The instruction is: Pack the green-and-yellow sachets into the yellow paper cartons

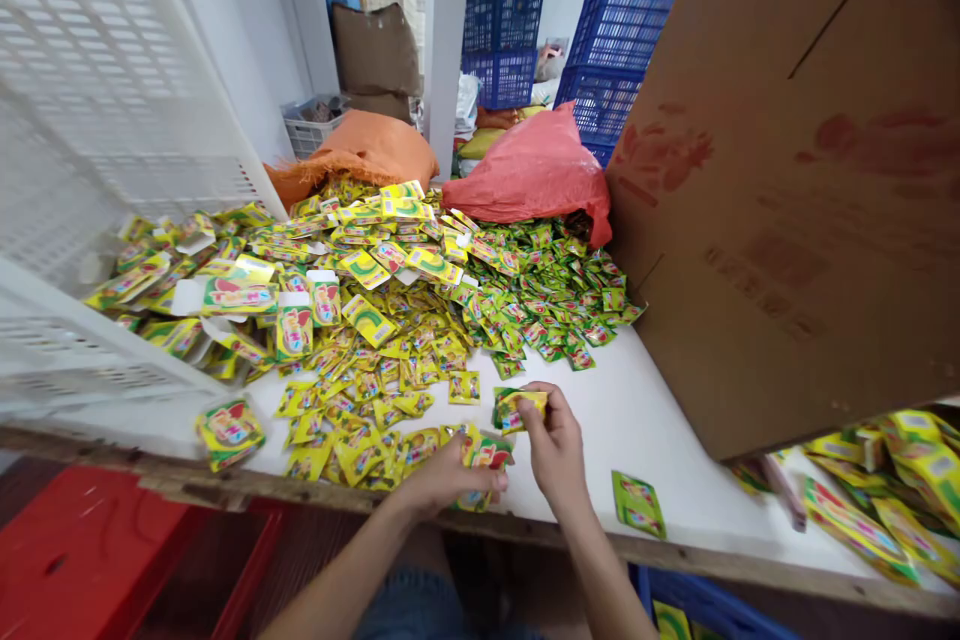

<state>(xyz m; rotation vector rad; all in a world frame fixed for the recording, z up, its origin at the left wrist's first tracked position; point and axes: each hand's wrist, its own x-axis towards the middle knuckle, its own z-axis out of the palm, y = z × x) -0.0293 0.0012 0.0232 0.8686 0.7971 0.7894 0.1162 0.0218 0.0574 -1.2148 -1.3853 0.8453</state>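
A large brown cardboard box, tilted, fills the right side above the white tabletop. A wide heap of small yellow-green foil sachets and flat printed cartons spreads from the far left toward the near edge. A red plastic sack and an orange woven sack lie at the far edge. Near the front edge, the left hand, fingers curled together, grips a small bunch of sachets. Just beside it, the right hand pinches a single yellow-green sachet between thumb and bent fingertips. One loose sachet lies at the front edge.
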